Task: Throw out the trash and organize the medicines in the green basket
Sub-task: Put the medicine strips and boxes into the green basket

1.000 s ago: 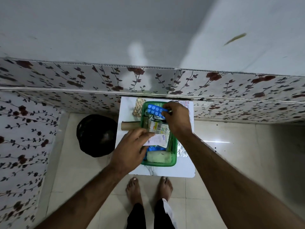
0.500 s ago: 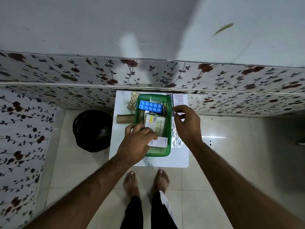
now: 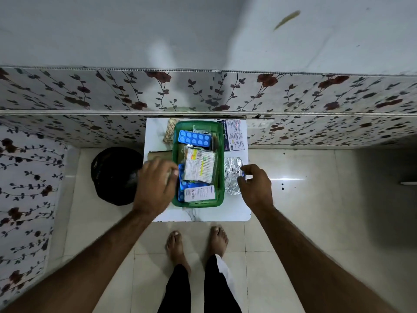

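Sorting is well under way, by the look of it: the green basket [image 3: 198, 203] stands in the middle of the small white bench [image 3: 237, 213], and it already holds a blue blister strip [image 3: 194, 139] at its far end, a clear packet with printed labels [image 3: 199, 167] in the middle, and a white box [image 3: 199, 193] lying over more blue strips at the near end.

Several things lie outside it on the bench. A crumpled foil sheet [image 3: 232, 177] sits just beside the basket's right wall. A printed leaflet or carton [image 3: 233, 134] lies at the far right corner, a tan strip of tablets [image 3: 169, 130] at the far left, and a cardboard tube [image 3: 158, 154] pokes out at the basket's left. A black bin bag [image 3: 112, 175] stands on the floor to the left of the bench.

The right hand [image 3: 256, 188] hovers at the near right of the foil, its fingertips pinched on something small and pale; what that is, I cannot tell. The left hand [image 3: 155, 186] is blurred at the basket's left rim, fingers curled loosely, and whether its grip has anything in it cannot be made out.

Next, I judge, the foil and the tube go to the bin bag as trash, which means a carry across the basket to the left, while the tablets and carton belong in the basket.
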